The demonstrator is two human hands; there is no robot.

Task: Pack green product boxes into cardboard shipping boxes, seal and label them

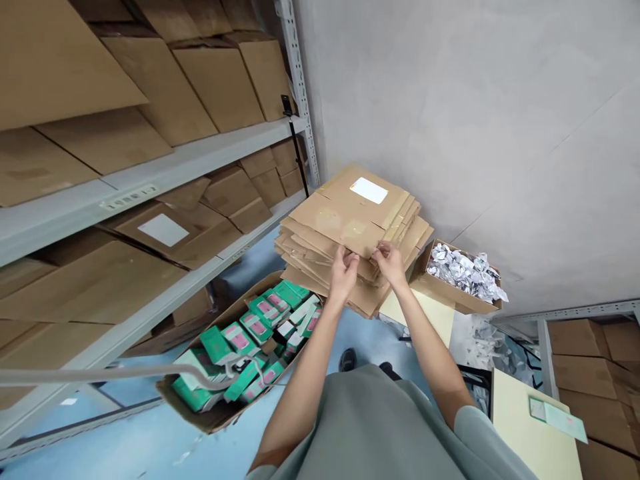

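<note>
A stack of flattened cardboard boxes (320, 257) stands in front of me against the wall. The top flattened cardboard box (345, 210) bears a white label (369, 190) and strips of tape. At its near edge, my left hand (343, 275) is closed, thumb and fingers pinching the cardboard. A short way to the right, my right hand (389, 261) pinches the same edge near the corner. The undersides of the fingertips are hidden.
Left of me, an open carton (210, 420) holds several green boxes. Loaded shelving (240, 143) runs along the left. Crumpled paper fills a box (450, 293) at right. Pale tables (525, 433) stand beside me, and a grey hose (125, 375) crosses low at left.
</note>
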